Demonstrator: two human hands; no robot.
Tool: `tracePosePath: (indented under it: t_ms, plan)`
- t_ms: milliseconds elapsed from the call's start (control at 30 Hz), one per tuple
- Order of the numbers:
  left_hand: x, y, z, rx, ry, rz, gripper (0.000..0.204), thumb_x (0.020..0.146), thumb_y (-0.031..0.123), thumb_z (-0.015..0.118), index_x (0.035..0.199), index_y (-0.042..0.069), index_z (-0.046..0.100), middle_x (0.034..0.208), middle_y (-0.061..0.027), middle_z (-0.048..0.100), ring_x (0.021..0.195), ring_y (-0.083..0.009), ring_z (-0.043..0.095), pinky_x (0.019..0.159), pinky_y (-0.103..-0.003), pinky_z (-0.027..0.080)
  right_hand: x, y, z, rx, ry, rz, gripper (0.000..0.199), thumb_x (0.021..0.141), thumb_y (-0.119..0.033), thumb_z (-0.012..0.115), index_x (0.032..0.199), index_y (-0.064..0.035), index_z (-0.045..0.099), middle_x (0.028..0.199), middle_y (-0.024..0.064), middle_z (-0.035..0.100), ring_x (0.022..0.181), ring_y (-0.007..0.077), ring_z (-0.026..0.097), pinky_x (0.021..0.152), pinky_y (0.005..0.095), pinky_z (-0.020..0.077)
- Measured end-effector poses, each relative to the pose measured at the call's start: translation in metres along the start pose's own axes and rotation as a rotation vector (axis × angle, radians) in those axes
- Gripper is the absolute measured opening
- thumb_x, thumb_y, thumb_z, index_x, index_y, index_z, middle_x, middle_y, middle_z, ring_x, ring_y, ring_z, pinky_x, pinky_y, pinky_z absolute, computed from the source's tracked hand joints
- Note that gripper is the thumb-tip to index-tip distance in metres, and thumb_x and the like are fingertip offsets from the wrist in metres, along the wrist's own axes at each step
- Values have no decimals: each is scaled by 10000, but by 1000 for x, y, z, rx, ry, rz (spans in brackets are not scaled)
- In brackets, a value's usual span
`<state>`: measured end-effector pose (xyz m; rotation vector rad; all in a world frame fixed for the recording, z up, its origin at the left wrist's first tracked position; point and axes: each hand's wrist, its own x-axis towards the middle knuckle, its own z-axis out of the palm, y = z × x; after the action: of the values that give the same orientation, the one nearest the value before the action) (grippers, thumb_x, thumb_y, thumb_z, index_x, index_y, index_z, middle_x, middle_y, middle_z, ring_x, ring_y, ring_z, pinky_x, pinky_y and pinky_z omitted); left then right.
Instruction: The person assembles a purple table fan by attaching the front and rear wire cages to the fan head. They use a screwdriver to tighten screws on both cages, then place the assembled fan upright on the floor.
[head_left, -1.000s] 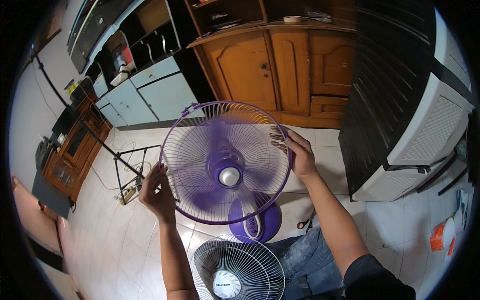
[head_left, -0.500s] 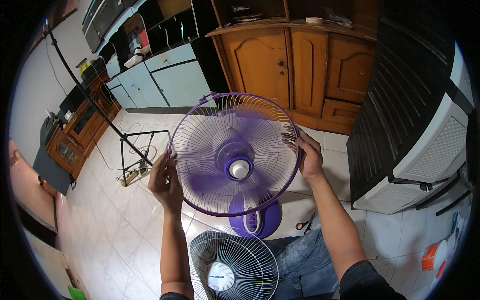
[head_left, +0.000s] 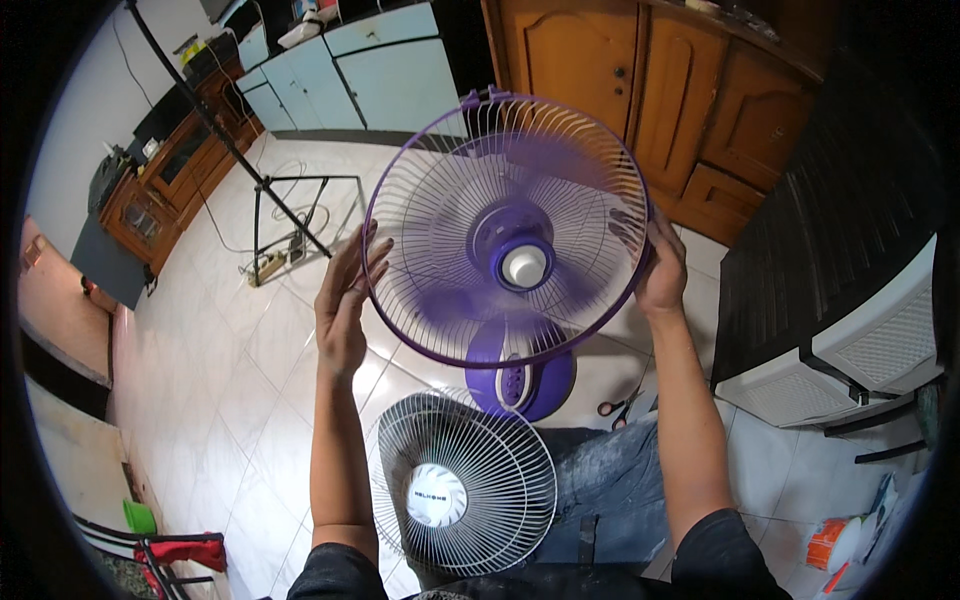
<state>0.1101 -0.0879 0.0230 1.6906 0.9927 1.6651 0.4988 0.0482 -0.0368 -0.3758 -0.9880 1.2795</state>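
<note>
A fan stands in front of me, with a round wire grille [head_left: 420, 335] edged by a purple rim. Translucent purple blades [head_left: 450, 305] surround a white centre knob [head_left: 524, 267]. My left hand [head_left: 343, 310] is closed on the left of the rim, fingertips against the wires. On the opposite side my right hand [head_left: 663, 272] grips the rim, some of its fingers showing through the wires. Below is the purple fan base [head_left: 553, 388] with its button panel. A loose silver wire grille [head_left: 505, 490] with a white hub lies over my lap, touched by neither hand.
Scissors [head_left: 620, 408] lie on the tiles right of the base. A black tripod [head_left: 262, 185] stands at the left near a power strip [head_left: 265, 268]. Wooden cabinets [head_left: 570, 60] line the back; a black-and-white drawer unit [head_left: 780, 390] stands at the right.
The view has shifted, so the fan appears higher and further right. Both hands remain on the rim, and the grille looks slightly turned. The loose grille stays on my lap.
</note>
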Motion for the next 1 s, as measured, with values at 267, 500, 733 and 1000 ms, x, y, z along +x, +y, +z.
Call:
tracePosePath:
  t_ms: [267, 500, 733, 1000]
  plan:
    - [-26, 20, 2, 180, -163, -280, 1156, 790, -215, 522, 1731, 244, 32, 1727, -242, 266, 1407, -396, 571, 1010, -437, 614, 2, 4, -2, 24, -10, 7, 520, 1074, -142, 432, 1539, 89, 458, 1396, 167, 653, 1267, 222, 632, 1112, 371, 480]
    - [-53, -5, 4, 160, -19, -245, 743, 1035, -59, 552, 1678, 12, 187, 1632, -237, 434, 1350, -347, 622, 1086, -425, 552, 2, 6, -6, 14, -25, 11, 514, 1075, -137, 413, 1532, 95, 451, 1424, 181, 635, 1306, 253, 623, 1131, 396, 484]
    - [-81, -5, 28, 130, 72, -504, 772, 1085, -6, 522, 1715, 108, 91, 1471, -266, 604, 1191, -314, 725, 1000, -418, 607, 1, 9, -11, 40, -17, 5, 516, 1076, -147, 421, 1540, 77, 457, 1447, 179, 621, 1315, 243, 613, 1148, 381, 465]
    - [-95, -26, 33, 131, 9, -333, 887, 1025, -110, 542, 1718, 127, 41, 1487, -276, 589, 1191, -308, 726, 1020, -408, 590, 2, 12, -9, 53, -27, -3, 513, 1087, -168, 419, 1548, 55, 463, 1450, 164, 620, 1332, 240, 598, 1161, 385, 449]
